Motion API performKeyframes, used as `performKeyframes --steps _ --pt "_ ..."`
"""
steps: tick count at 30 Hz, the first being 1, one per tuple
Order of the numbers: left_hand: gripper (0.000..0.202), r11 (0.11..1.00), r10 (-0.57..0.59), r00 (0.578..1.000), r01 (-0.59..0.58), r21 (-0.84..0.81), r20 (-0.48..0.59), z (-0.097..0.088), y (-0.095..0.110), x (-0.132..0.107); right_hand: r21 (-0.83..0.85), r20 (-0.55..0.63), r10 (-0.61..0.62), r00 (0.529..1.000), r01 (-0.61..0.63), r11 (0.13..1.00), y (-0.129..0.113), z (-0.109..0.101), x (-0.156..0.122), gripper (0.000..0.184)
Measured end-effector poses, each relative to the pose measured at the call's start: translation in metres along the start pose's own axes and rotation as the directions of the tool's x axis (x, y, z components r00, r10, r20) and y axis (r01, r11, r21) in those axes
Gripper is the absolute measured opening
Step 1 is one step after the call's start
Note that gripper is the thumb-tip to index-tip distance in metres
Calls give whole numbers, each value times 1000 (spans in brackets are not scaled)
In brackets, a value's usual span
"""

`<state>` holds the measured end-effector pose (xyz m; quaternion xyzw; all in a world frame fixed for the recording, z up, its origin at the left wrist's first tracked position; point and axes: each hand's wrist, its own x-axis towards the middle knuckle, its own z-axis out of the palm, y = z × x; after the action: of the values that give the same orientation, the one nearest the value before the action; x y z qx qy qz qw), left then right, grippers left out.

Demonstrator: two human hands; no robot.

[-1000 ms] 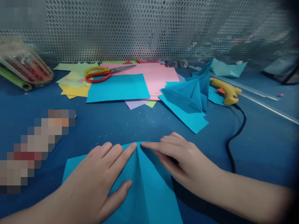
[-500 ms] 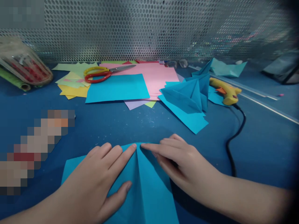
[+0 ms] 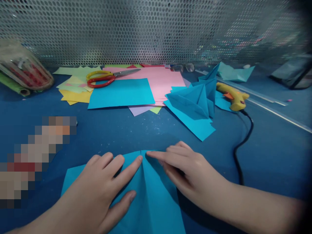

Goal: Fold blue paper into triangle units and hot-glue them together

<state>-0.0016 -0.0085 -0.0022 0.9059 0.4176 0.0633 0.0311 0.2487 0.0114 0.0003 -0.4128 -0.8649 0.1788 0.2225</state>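
Observation:
A sheet of blue paper (image 3: 161,201) lies in front of me, with a raised crease running down its middle from the far edge. My left hand (image 3: 104,185) rests on the left part, index fingertip beside the crease just below the far edge, thumb spread away. On the other side, my right hand (image 3: 187,169) touches the sheet near the top of the crease with its stretched index finger. Its other fingers are bent, and the thumb is partly hidden beneath. Neither hand grasps the paper.
Yellow-and-red scissors (image 3: 107,78) lie over a blue sheet (image 3: 122,94) and pink paper (image 3: 168,81). Folded blue paper shapes (image 3: 195,99) are at the right, beside a yellow glue gun (image 3: 235,97) with a black cord (image 3: 236,152). A clear jar (image 3: 26,71) and a blurred-out object (image 3: 41,146) are left.
My left index fingertip has slid a little down from the paper's far edge, uncovering the top of the crease. The right hand stays in nearly the same place.

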Motion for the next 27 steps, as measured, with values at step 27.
performKeyframes --steps 27 --pt "41 983 181 981 -181 0 -68 -3 -11 10 166 -114 23 993 -4 986 12 0 6 25"
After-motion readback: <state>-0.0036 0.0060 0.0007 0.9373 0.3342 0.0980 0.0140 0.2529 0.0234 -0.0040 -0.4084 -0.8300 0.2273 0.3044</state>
